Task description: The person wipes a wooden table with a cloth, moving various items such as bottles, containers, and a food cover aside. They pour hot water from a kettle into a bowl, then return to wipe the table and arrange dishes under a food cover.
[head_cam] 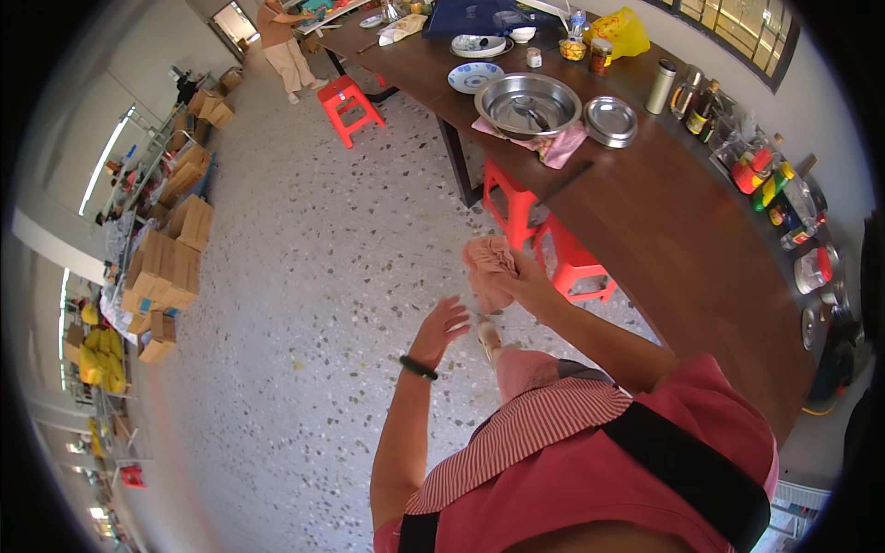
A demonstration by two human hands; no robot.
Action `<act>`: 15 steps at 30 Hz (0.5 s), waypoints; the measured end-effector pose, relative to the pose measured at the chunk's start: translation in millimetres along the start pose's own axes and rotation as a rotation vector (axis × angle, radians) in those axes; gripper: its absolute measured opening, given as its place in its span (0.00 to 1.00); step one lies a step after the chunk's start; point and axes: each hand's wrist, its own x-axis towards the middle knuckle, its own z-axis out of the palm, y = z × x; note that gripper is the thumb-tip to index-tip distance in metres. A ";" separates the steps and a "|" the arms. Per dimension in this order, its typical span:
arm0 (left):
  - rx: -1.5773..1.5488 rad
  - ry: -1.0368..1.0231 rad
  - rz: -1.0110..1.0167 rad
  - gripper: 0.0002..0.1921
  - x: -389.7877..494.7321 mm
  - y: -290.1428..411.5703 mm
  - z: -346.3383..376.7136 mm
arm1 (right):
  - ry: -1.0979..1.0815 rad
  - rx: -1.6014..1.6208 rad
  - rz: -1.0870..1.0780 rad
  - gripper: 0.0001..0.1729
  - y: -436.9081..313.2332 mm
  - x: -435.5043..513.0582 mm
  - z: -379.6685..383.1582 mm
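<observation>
My right hand (pixel 529 280) grips a crumpled pink cloth (pixel 489 269) in front of me, beside the long edge of a brown wooden table (pixel 664 228). Just left of the cloth, my left hand (pixel 441 329) is raised over the floor with its fingers apart and nothing in it. A dark bracelet (pixel 418 368) circles the left wrist. On the table ahead, a steel basin (pixel 489 88) with water and a ladle or large spoon rests on another pink cloth (pixel 563 146). A blue-patterned plate (pixel 474 77) and a stack of steel lids or plates (pixel 610 119) stand beside it.
Red plastic stools (pixel 568 252) are under the table edge; another red stool (pixel 343 104) stands farther off. Bottles and jars (pixel 750 169) line the wall side of the table. Cardboard boxes (pixel 166 266) are piled left. Another person (pixel 283 41) stands at the far table end.
</observation>
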 end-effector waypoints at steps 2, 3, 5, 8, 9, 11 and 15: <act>-0.201 -0.136 0.010 0.40 46.8 56.1 13.8 | -0.009 -0.097 -0.011 0.21 15.2 68.6 12.9; -0.334 -0.195 0.027 0.42 65.9 77.0 14.1 | -0.029 -0.177 -0.052 0.20 23.8 98.6 21.1; -0.572 -0.299 0.067 0.43 107.5 121.7 0.4 | -0.048 -0.374 -0.139 0.20 31.8 168.8 41.0; -0.585 -0.350 0.223 0.35 166.2 178.5 -47.2 | -0.086 -0.443 -0.412 0.21 35.8 250.4 62.7; -0.465 -0.217 0.247 0.33 185.4 195.5 -62.9 | -0.093 -0.461 -0.494 0.21 35.2 276.7 69.4; -0.253 -0.135 0.305 0.29 223.5 231.2 -94.7 | -0.174 -0.570 -0.358 0.26 33.3 324.6 73.7; 0.090 0.102 0.348 0.21 314.2 307.5 -149.8 | -0.065 -0.779 -0.399 0.31 35.8 419.0 63.6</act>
